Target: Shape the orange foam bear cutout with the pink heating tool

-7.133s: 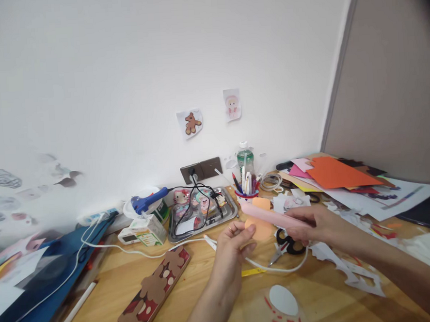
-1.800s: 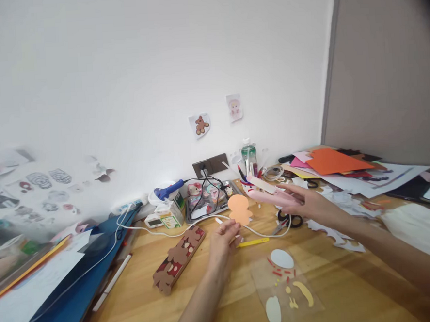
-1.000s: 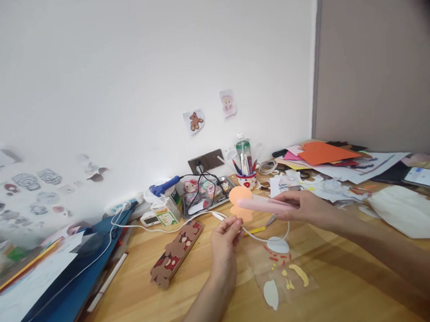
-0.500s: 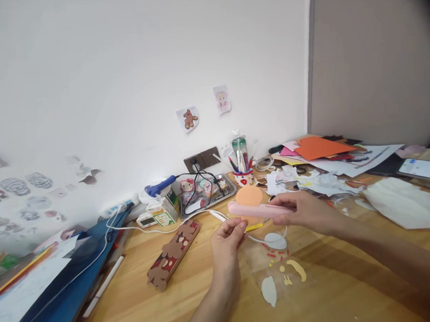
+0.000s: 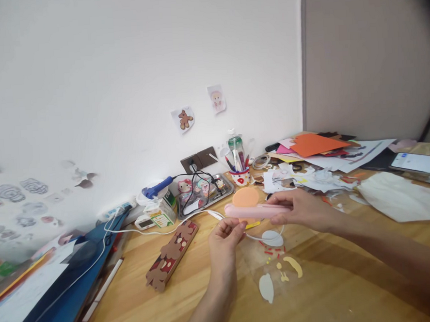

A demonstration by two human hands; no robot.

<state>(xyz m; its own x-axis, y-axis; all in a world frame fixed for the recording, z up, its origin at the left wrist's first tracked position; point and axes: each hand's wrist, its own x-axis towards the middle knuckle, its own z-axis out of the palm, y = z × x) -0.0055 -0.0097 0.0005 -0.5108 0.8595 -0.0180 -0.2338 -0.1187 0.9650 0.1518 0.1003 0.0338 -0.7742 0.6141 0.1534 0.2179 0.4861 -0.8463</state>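
Note:
Held up over the wooden table (image 5: 187,298), a long pink object (image 5: 252,211) lies level between my hands. My right hand (image 5: 301,209) grips its right end with thumb and fingers. Fingers pinched together, my left hand (image 5: 225,238) is under the left part, at the lower edge of an orange rounded piece (image 5: 245,197) that shows above and below the pink object. Whether it pinches that piece or the pink object is hard to tell. Below them lie a pale oval cutout (image 5: 272,238), small red strips, a yellow curved piece (image 5: 293,267) and a whitish cutout (image 5: 266,288).
A brown bear-patterned case (image 5: 172,256) lies to the left. Behind are a metal tray (image 5: 227,195), a blue glue gun (image 5: 158,188), a pen cup (image 5: 240,178) and cables. Paper scraps (image 5: 311,178), an orange sheet (image 5: 318,145) and a phone (image 5: 421,163) lie right.
The view has shifted slightly, so the scene sits a little further left. Both hands keep the same hold, and the pink object stays level.

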